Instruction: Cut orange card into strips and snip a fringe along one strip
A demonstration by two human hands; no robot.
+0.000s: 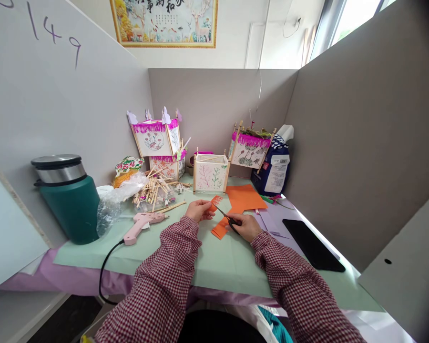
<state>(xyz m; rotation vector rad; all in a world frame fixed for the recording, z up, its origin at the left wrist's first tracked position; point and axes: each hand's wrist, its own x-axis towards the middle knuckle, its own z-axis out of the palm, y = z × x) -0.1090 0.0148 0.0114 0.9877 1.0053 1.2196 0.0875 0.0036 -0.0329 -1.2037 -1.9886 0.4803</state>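
Pinched in my left hand (199, 210) is a small orange paper strip (216, 202) whose upper edge is cut into a fringe. My right hand (248, 226) is closed round the dark handles of a pair of scissors (233, 222), and the blades reach up and left to the strip. Below the blades lies a folded orange paper piece (220, 229). A larger orange sheet (246, 196) rests behind my right hand. Straight behind my hands stands a white paper lantern box (210, 175) with wooden corner sticks and plant drawings.
Left are a green tumbler (71, 205), a pink glue gun (143, 227) with its cord and piled wooden sticks (155, 190). Pink-fringed lanterns (156, 139) stand behind. A black phone-like slab (311, 244) and a dark blue bag (276, 169) are right. Partitions enclose the table.
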